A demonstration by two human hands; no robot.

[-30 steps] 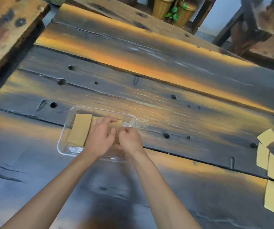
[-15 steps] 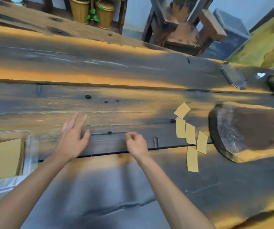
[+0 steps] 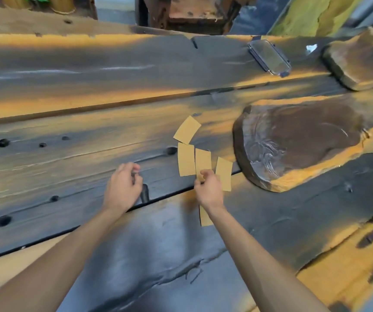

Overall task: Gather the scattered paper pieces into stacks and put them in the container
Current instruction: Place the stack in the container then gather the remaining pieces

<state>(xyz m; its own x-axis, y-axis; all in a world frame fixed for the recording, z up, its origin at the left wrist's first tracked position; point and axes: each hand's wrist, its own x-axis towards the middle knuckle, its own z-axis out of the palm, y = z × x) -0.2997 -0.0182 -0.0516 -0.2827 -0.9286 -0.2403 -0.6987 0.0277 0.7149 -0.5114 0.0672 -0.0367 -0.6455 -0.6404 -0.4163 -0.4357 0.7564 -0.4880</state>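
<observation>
A: From the head view, where are the paper pieces [image 3: 194, 158]?

B: We see five tan pieces just right of centre on the wooden table [image 3: 68, 104], with the dark wood slab [image 3: 293, 140] at their 3 o'clock. One lies partly under the right forearm.

A: And our hands?

B: Our right hand [image 3: 209, 188] pinches the near end of the middle piece. Our left hand [image 3: 122, 188], at its 9 o'clock, hangs loosely curled, holding nothing. A clear lid [image 3: 268, 57] sits at 1 o'clock.
</observation>
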